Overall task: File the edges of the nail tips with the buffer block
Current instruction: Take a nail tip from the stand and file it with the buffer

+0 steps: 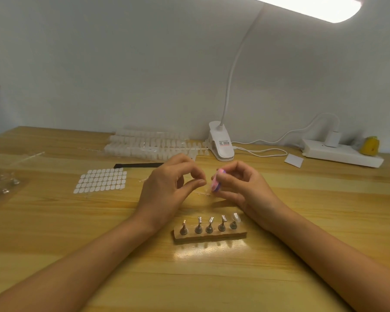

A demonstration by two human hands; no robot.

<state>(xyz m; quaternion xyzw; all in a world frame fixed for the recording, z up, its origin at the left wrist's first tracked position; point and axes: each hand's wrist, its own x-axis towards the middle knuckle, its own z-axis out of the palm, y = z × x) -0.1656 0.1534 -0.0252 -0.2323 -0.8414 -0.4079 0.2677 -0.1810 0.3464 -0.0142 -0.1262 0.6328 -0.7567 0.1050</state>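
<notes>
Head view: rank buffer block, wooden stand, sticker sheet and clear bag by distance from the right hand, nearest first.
1. buffer block: gripped in the right hand itself.
2. wooden stand: just below the hand, nearer the person.
3. sticker sheet: to the left, beyond the left hand.
4. clear bag: far left edge of the table.

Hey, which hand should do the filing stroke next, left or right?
Right. The right hand grips the pink buffer block, close beside the left hand, whose thumb and forefinger pinch what looks like a clear nail tip, so the left only needs to steady it.
</notes>
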